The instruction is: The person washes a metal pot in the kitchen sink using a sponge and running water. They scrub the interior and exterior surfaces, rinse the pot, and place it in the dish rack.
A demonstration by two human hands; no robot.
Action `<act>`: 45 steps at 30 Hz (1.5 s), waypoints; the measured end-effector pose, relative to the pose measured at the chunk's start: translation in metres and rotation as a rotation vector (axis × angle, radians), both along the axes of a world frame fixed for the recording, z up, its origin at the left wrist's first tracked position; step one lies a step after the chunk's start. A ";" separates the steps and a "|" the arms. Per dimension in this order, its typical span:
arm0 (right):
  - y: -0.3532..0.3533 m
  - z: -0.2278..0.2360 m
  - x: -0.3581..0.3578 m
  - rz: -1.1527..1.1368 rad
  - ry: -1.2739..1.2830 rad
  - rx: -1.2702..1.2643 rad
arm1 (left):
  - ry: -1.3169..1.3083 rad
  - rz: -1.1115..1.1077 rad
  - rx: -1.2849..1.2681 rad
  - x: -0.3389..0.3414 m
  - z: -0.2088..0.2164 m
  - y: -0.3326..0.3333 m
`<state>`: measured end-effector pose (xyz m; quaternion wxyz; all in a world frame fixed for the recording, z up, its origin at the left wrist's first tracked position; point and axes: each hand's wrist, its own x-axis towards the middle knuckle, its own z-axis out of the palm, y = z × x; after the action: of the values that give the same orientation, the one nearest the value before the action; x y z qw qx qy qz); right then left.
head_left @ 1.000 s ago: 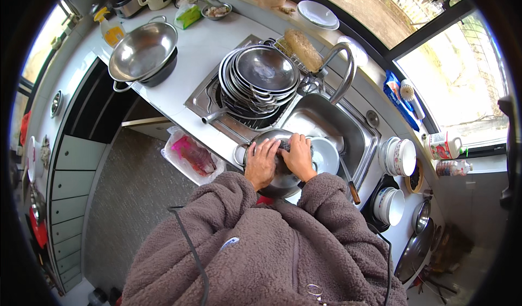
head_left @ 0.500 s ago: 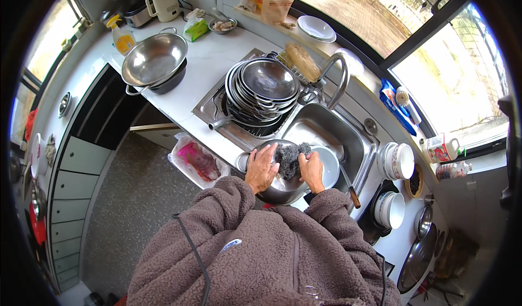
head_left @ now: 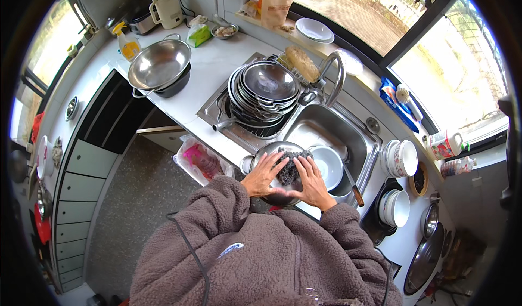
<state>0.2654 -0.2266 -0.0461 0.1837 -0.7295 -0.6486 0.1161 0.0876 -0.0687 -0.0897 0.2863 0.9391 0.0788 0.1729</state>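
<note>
Grey wiry scouring wad: lay over the steel pan, between left hand and right hand; looked matted and frayed; partly covered at both sides; underside hidden
Left hand: splayed over the pan's left side; met the wad's left edge with outstretched fingers; loose rather than clenched; firmness of contact impossible to tell
Right hand: fanned across the wad's right part; likewise unclenched; pressure beneath the fingers impossible to tell
Pan: round, shiny; covered across much of its middle; showed a looped handle at the left
White basin: sat just right of the pan; smooth, round; partly hidden by the right hand
Wooden-handled tool: slanted just beside the basin; head hard to make out
Sink: steel, rounded at the corners; overlapped by the basin
Pan stack: rose left of the sink; rims crowded together, lower pieces mostly hidden
Brown sleeves: nubbly fleece; cut across the lower view
Lined bin: crinkled plastic; pinkish contents hard to identify
</note>
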 end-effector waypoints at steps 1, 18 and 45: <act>-0.005 0.001 -0.001 0.025 -0.025 -0.042 | 0.041 -0.041 0.041 -0.004 0.003 0.001; 0.012 -0.002 -0.005 0.038 0.014 0.061 | 0.135 0.056 0.120 -0.003 0.010 0.001; 0.043 -0.010 0.009 -0.063 -0.045 -0.045 | 0.315 -0.105 0.168 0.034 0.015 0.037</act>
<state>0.2743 -0.1832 -0.0560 0.1562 -0.7559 -0.6265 0.1083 0.1220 -0.0320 -0.0752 0.1994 0.9781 0.0585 0.0144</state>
